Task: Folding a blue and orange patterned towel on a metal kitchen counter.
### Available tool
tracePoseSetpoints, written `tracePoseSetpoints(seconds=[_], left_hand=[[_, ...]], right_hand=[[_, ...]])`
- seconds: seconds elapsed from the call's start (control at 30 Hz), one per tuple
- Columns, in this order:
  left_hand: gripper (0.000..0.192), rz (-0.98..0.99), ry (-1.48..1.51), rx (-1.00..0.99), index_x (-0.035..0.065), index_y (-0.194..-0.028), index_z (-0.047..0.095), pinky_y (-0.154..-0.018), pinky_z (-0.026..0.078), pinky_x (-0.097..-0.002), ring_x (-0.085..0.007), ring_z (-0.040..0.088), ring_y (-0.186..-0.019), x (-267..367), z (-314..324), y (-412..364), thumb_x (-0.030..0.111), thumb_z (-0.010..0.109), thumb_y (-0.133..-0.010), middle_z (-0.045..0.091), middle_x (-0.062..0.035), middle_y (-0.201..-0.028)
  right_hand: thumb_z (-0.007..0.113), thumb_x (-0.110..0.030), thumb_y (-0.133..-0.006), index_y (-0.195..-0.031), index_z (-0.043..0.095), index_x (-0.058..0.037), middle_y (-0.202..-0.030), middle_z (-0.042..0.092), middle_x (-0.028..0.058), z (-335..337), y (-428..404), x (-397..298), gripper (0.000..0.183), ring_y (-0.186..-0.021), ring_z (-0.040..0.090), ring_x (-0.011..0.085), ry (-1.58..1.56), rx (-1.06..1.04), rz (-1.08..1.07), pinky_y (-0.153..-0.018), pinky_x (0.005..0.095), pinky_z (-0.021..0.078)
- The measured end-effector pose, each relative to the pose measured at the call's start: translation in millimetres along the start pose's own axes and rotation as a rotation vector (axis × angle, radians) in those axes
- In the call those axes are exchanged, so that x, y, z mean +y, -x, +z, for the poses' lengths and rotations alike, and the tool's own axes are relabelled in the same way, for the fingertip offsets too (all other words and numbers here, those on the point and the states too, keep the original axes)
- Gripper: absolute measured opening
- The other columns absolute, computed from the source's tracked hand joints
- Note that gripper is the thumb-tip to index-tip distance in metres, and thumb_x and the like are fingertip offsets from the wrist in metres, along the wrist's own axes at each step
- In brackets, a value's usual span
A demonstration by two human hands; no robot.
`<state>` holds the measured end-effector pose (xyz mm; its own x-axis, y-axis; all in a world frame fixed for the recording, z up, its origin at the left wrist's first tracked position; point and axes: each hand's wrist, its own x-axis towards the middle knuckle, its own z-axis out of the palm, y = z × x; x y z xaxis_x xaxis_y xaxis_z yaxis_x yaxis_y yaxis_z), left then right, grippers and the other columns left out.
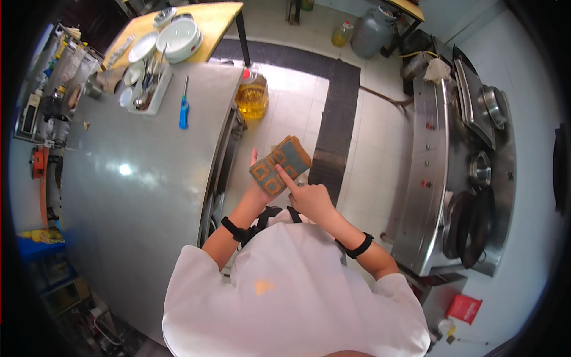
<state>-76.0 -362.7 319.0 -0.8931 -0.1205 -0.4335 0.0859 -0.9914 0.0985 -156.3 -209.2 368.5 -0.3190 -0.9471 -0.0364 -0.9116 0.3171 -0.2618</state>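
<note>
A folded cloth point(277, 168), grey with an orange-brown square pattern, lies across my left hand point(260, 189), which supports it from below with the thumb showing at its left edge. My right hand point(310, 198) points its index finger onto the upper face of the cloth; the other fingers are curled and hold nothing. Both hands are in front of my chest, to the right of the steel table point(147, 209). A blue gas lighter point(184, 109) lies on that table near its far end, beside a white tray point(156, 100) of utensils.
Stacked white plates point(179, 38) stand on a wooden table point(221, 20). An oil jug point(252, 96) is on the floor beyond the steel table. On the right is a steel stove point(419, 178) with pans and a steel bowl point(480, 172). A gas cylinder point(372, 33) stands at the back.
</note>
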Motion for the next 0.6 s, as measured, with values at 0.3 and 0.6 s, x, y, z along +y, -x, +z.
tracePoseSetpoints(seconds=[0.3,0.6], left_hand=[[0.080,0.073,0.079,-0.317,0.0145,-0.144,0.050,-0.112,0.036,-0.0489,-0.0326,0.050,-0.130,28,59,-110,0.074,0.030,-0.093,0.052,-0.0130,-0.144],[0.076,0.202,-0.008,0.135,0.0134,-0.134,0.055,-0.105,0.042,-0.0476,-0.0303,0.057,-0.118,50,119,-223,0.072,0.032,-0.091,0.060,-0.0102,-0.129]], right_hand=[[0.064,-0.012,-0.079,-0.156,0.031,-0.0334,-0.046,0.051,0.0004,-49,-82,104,0.086,-0.036,0.052,0.0204,-0.094,0.225,-0.079,-0.037,0.0340,0.0410],[0.064,-0.013,-0.080,-0.158,0.026,-0.0338,-0.048,0.054,0.0005,-40,-164,207,0.089,-0.039,0.056,0.0181,-0.001,0.140,-0.091,-0.038,0.0339,0.0424]])
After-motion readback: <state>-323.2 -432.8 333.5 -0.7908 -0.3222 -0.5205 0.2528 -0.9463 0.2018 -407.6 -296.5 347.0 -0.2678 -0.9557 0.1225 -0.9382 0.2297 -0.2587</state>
